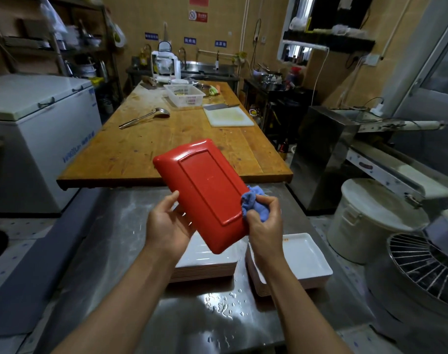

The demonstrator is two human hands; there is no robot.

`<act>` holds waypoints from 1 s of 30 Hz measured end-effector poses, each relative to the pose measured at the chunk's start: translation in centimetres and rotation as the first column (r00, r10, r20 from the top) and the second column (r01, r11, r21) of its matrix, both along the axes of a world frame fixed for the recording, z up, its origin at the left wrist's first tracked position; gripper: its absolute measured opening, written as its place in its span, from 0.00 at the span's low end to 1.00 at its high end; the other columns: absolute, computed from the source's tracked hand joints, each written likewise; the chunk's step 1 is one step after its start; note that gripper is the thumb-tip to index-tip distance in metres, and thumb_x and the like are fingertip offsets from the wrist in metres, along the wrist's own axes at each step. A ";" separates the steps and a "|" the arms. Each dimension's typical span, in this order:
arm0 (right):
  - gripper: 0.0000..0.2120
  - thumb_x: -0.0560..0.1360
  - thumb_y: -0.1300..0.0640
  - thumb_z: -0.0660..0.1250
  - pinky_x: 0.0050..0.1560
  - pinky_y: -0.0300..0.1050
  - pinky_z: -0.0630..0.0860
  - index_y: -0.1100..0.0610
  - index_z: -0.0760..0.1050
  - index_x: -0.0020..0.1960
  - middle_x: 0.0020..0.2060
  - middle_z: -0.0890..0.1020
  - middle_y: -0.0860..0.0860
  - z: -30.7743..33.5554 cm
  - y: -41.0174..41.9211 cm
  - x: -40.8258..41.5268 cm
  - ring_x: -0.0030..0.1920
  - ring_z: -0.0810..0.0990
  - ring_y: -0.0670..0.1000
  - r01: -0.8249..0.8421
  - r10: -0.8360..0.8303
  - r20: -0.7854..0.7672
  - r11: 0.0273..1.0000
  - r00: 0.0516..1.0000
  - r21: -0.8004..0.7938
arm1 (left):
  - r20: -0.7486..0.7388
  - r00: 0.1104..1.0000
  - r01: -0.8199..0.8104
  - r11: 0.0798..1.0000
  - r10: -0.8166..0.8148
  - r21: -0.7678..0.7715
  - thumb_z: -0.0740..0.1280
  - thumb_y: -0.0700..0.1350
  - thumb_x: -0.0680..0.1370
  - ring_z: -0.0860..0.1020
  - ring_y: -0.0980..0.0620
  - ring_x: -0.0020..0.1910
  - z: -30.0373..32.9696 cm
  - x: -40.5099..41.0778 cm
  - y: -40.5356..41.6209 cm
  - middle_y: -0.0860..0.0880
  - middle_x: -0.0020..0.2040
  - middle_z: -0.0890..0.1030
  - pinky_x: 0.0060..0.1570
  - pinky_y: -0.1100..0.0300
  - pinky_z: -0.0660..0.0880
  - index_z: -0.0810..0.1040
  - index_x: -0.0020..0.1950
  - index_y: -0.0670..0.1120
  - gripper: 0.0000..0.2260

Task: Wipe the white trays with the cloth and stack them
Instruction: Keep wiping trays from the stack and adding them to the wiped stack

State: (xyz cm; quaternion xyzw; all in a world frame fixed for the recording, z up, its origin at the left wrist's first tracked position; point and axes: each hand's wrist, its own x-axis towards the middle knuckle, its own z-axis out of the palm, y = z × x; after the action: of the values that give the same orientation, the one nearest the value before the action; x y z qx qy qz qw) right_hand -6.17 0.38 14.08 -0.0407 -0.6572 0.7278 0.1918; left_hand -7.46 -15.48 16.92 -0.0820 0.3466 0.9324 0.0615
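I hold a rectangular tray [205, 190] tilted in the air over the steel counter, its red underside facing me. My left hand [166, 223] grips its lower left edge. My right hand [262, 221] clutches a bunched blue cloth [253, 203] against the tray's lower right rim. Below, two stacks of white trays sit on the counter: one stack [205, 261] under the held tray and another stack [304, 261] to the right, its top tray showing a white inside.
The steel counter [141, 251] is wet, with water drops near its front. A wooden table [171, 139] beyond holds a ladle, a white basket and a cutting board. A white freezer [38, 129] stands left; a lidded white bucket [376, 218] and a wire-grilled drum [422, 272] stand right.
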 end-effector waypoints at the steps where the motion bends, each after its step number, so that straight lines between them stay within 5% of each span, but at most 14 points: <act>1: 0.11 0.72 0.67 0.64 0.38 0.43 0.78 0.52 0.71 0.47 0.44 0.80 0.54 0.4 0.8 -0.2 0.39 0.79 0.46 -0.016 0.016 -0.001 0.999 1.000 -0.040 | -0.030 0.998 0.054 0.997 -0.056 -0.050 0.58 0.49 0.78 0.78 0.48 0.39 0.2 -0.1 -0.8 0.46 0.39 0.77 0.45 0.52 0.76 0.75 0.49 0.47 0.08; 5: 0.09 0.69 0.66 0.64 0.38 0.44 0.76 0.55 0.73 0.46 0.42 0.81 0.53 2.5 4.2 -1.2 0.38 0.78 0.49 -0.102 0.102 0.028 0.995 0.994 0.013 | 0.010 0.942 0.326 0.913 -0.334 -0.245 0.58 0.67 0.69 0.82 0.44 0.39 1.0 -1.0 -4.3 0.44 0.41 0.83 0.44 0.51 0.77 0.84 0.47 0.48 0.27; 7: 0.07 0.71 0.65 0.64 0.40 0.44 0.76 0.57 0.74 0.48 0.42 0.81 0.52 3.7 4.9 -1.6 0.39 0.78 0.47 -0.144 0.141 0.037 0.983 0.989 0.116 | 0.060 0.918 0.395 0.888 -0.392 -0.234 0.63 0.68 0.62 0.83 0.45 0.39 1.1 -1.2 -4.9 0.44 0.41 0.84 0.40 0.53 0.79 0.85 0.46 0.47 0.28; 11: 0.06 0.74 0.66 0.61 0.40 0.42 0.72 0.58 0.75 0.48 0.45 0.80 0.54 5.0 4.7 -2.2 0.41 0.76 0.47 -0.159 0.146 0.066 0.945 0.987 0.285 | 0.124 0.952 0.299 0.940 -0.281 -0.166 0.65 0.53 0.69 0.83 0.52 0.34 0.5 -1.5 -4.3 0.48 0.37 0.84 0.35 0.57 0.81 0.84 0.42 0.46 0.13; 13: 0.09 0.77 0.65 0.58 0.40 0.40 0.69 0.56 0.75 0.51 0.49 0.78 0.53 4.9 4.6 -2.2 0.42 0.75 0.47 -0.183 0.148 0.118 0.898 0.982 0.401 | 0.100 0.967 0.247 0.961 -0.235 -0.127 0.63 0.51 0.74 0.82 0.53 0.32 -0.1 -1.6 -3.9 0.48 0.36 0.84 0.33 0.59 0.80 0.86 0.37 0.46 0.15; 18: 0.15 0.72 0.54 0.55 0.53 0.44 0.70 0.54 0.74 0.55 0.54 0.76 0.47 3.8 4.1 -0.8 0.54 0.74 0.49 -0.175 0.158 0.080 0.793 0.984 0.583 | 0.108 0.986 0.130 0.991 -0.125 -0.041 0.61 0.49 0.78 0.83 0.53 0.32 -1.4 -1.6 -3.6 0.48 0.35 0.84 0.30 0.58 0.80 0.84 0.41 0.46 0.14; 22: 0.13 0.72 0.60 0.59 0.63 0.43 0.65 0.59 0.75 0.55 0.55 0.71 0.41 2.1 2.9 1.1 0.61 0.70 0.48 -0.081 0.208 -0.095 0.704 0.974 0.706 | 0.125 0.991 0.048 0.999 -0.046 -0.013 0.63 0.48 0.78 0.84 0.50 0.35 -1.8 -1.6 -3.1 0.45 0.38 0.85 0.31 0.55 0.80 0.78 0.51 0.45 0.08; 28: 0.13 0.76 0.61 0.60 0.68 0.56 0.65 0.60 0.73 0.60 0.66 0.71 0.55 0.1 2.0 1.6 0.69 0.66 0.57 0.083 0.122 -0.182 0.560 0.976 0.824 | 0.103 0.994 0.037 0.994 -0.027 -0.104 0.62 0.53 0.79 0.83 0.48 0.43 -2.1 -0.8 -2.1 0.44 0.45 0.84 0.43 0.52 0.81 0.77 0.57 0.46 0.14; 30: 0.15 0.75 0.60 0.62 0.70 0.57 0.61 0.58 0.74 0.61 0.66 0.72 0.56 -0.3 1.2 1.7 0.70 0.66 0.59 0.146 0.102 -0.218 0.472 0.971 0.870 | 0.066 0.997 0.043 0.992 -0.036 -0.116 0.59 0.55 0.79 0.84 0.49 0.39 -1.9 -0.4 -1.5 0.44 0.42 0.85 0.39 0.54 0.81 0.77 0.55 0.45 0.16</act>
State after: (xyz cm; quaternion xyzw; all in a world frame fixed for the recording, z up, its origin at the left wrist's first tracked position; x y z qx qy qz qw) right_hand -4.42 1.56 13.79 0.1431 -0.9084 0.2828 0.2727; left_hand -7.85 -17.03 14.98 -0.1081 0.4002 0.9060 0.0860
